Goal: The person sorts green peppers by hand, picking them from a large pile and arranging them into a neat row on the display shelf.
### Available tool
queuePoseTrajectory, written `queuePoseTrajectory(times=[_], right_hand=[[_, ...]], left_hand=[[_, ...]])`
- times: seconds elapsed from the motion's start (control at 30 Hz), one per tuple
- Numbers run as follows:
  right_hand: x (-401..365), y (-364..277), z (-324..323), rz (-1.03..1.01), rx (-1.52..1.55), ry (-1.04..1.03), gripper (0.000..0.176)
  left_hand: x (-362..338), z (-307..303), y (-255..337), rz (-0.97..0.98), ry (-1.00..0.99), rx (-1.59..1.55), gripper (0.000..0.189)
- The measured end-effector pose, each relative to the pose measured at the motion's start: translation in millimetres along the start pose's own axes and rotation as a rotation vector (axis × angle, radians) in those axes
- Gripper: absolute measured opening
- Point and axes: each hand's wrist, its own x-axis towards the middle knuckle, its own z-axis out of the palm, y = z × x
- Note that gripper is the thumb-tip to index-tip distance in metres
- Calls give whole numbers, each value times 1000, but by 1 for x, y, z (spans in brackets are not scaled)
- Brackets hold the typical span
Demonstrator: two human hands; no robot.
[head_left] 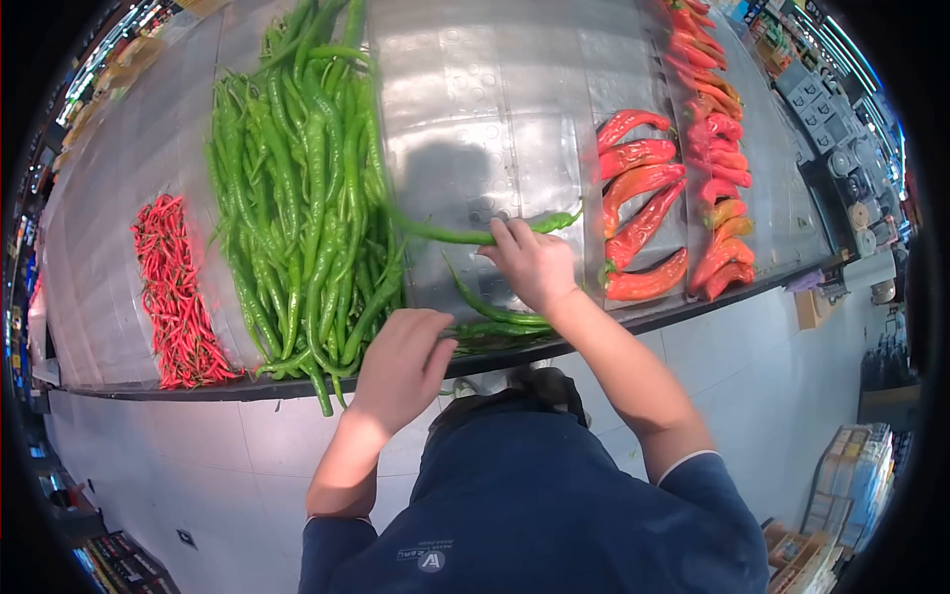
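Note:
My right hand [534, 262] pinches a long green chili pepper [455, 236] near its middle, holding it crosswise over the metal display surface [475, 119]. Below that hand, a few more green chilies [495, 315] lie along the front edge. My left hand [401, 361] is at the front right corner of the green chili pile [307, 188], its thumb apart from the fingers and nothing visible in it. In the pile, the long peppers mostly run lengthwise, and several tips hang over the front edge.
Small red chilies [173, 297] form a heap at the left. Large red peppers [643, 213] lie in a column right of my right hand, with another column of red-orange peppers [722, 198] beyond a clear divider. A dark rim [237, 393] borders the stand's front.

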Motion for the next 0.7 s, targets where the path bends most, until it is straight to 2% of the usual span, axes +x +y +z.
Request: queuePoseTrajectory(times=[0.03,0.07,0.13,0.17,0.3,0.37,0.4,0.53,0.6,0.63,0.7], right_hand=[[1,-4,4,68,20,-65,27],[1,-7,8,135,43,-130,27],[-1,-12,15,147,19,-94,32],[-3,-15,18,204,-11,-194,28],[-14,-18,33,334,-114,-431,15],[-15,-21,35,344,-129,-485,13],[-11,-22,33,352,-145,-539,12],[-2,-25,22,368,-134,-631,11],[-7,-27,15,224,-172,-648,11],[-15,-28,14,229,-172,-650,11],[-33,-29,17,90,-235,-523,16]], left_hand=[[5,6,-1,16,-137,5,30],[12,14,-4,21,-141,2,30],[24,33,-12,132,-234,142,33],[27,41,-17,131,-281,246,36],[36,69,-37,218,-203,466,31],[37,76,-42,167,-343,568,35],[37,77,-44,166,-344,568,35],[30,77,-49,75,-411,595,23],[25,75,-49,35,-438,578,20],[23,74,-49,50,-420,566,20],[22,72,-47,69,-402,551,19]])
